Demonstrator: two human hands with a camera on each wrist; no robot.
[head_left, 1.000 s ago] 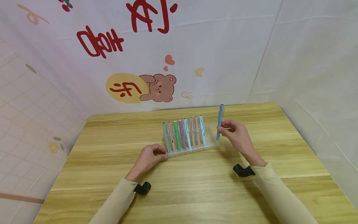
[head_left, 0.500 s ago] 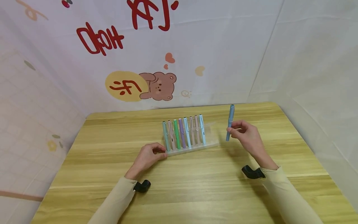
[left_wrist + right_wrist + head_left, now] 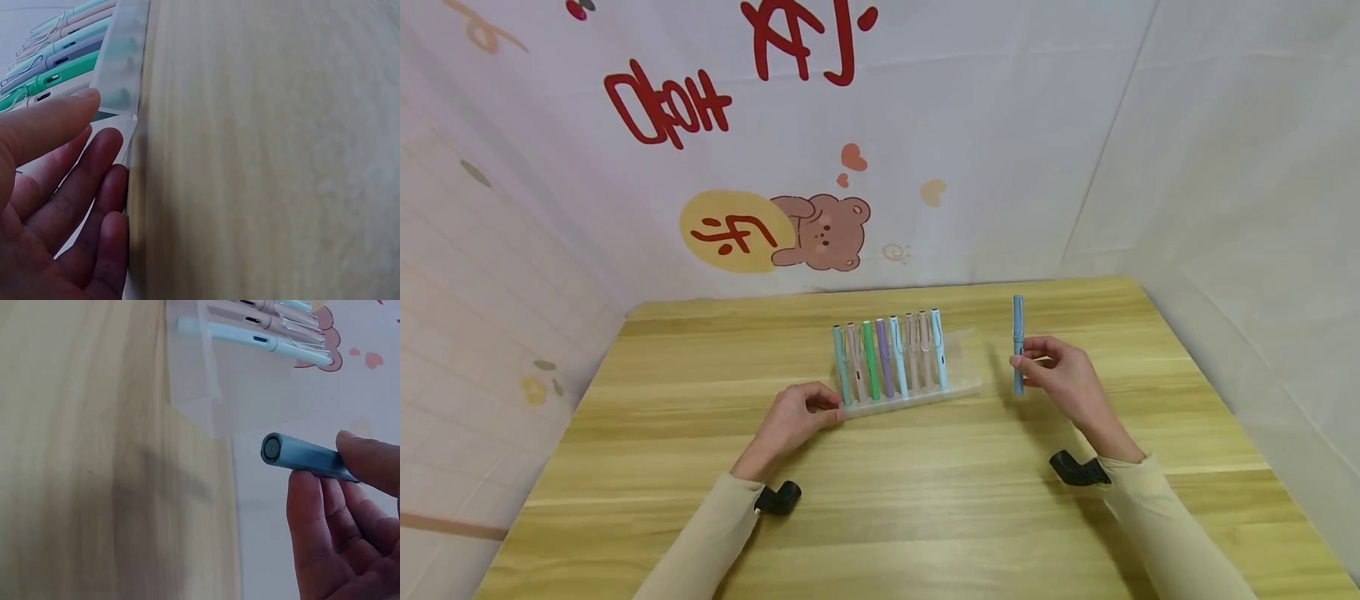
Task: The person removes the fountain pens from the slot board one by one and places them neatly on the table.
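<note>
A clear plastic pen stand (image 3: 958, 390) on the table holds a slanted row of capped pens: teal, pinkish-beige, a green pen (image 3: 870, 362), a purple pen (image 3: 885, 358), and a light blue pen (image 3: 939, 350) at the right end. My left hand (image 3: 795, 417) holds the stand's left end, thumb at the front corner; the left wrist view shows the thumb (image 3: 59, 119) at the stand's edge. Right of the stand, my right hand (image 3: 1066, 375) pinches a blue pen (image 3: 1018, 321) upright above the table. In the right wrist view the pen's round end (image 3: 272, 450) points away from the fingers.
The wooden table (image 3: 895, 500) reaches back to a white cloth backdrop (image 3: 1000, 125) with a printed bear (image 3: 831, 233) and red characters. Hanging cloth (image 3: 1240, 275) borders the right side. Each wrist wears a black camera mount (image 3: 1078, 468). The stand's right end holds no pen.
My right hand has carried the blue pen rightward, away from the stand's right end, then slightly lower and more upright. My left hand stays at the stand's left end.
</note>
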